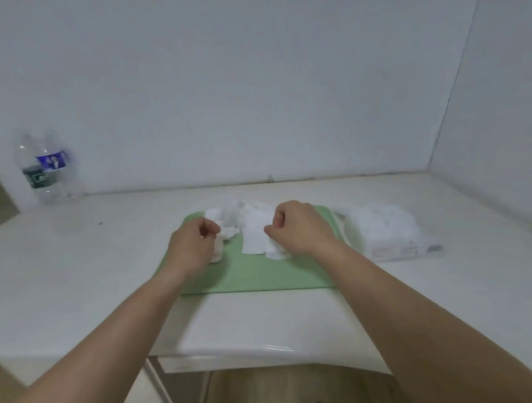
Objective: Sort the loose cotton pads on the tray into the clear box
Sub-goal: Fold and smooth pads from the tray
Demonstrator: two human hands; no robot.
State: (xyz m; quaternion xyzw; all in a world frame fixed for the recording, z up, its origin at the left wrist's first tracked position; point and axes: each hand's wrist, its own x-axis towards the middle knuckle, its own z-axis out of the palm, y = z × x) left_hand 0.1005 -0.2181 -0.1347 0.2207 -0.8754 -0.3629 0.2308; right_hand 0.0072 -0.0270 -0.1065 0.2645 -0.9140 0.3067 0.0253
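A flat green tray (256, 276) lies on the white table with several loose white cotton pads (253, 231) heaped along its far side. My left hand (192, 247) sits over the tray's left part, fingers curled, holding a small bunch of pads (219, 248). My right hand (300, 228) is over the middle of the heap, fingers curled and pinching a pad at its edge. The clear box (384, 235) stands just right of the tray, filled with white pads.
Two clear plastic water bottles (45, 169) stand at the far left against the white wall. The white table (75, 270) ends at a front edge near my forearms, with wooden floor below. A wall closes the right side.
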